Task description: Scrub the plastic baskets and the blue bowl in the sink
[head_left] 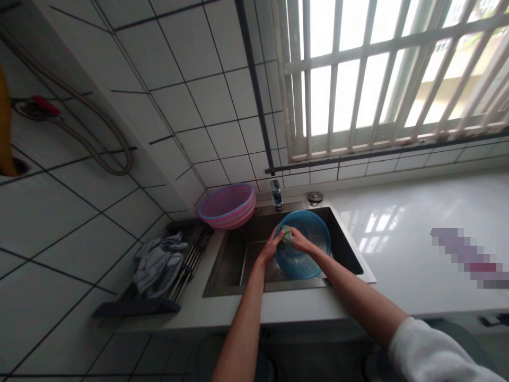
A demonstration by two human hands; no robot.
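A blue plastic basket point(304, 268) with a slotted wall is tilted inside the steel sink point(254, 260). My left hand point(272, 245) is closed on its left rim. Just right of that, my right hand point(301, 240) is closed on a pale green cloth point(286, 234), pressed against the same rim. The cloth lies between both hands and touches the left fingers too. Some fingertips of each hand are hidden behind the cloth and the rim. Behind the sink stands a chrome faucet point(276, 194).
Stacked pink baskets point(230, 215) stand at the sink's back left corner. A grey cloth point(161, 262) lies on a dark rack point(137, 306) at left. White countertop point(397, 254) extends right, with a blurred-out item on it. A drain plug point(315, 197) sits behind the sink, below a barred window point(358, 79).
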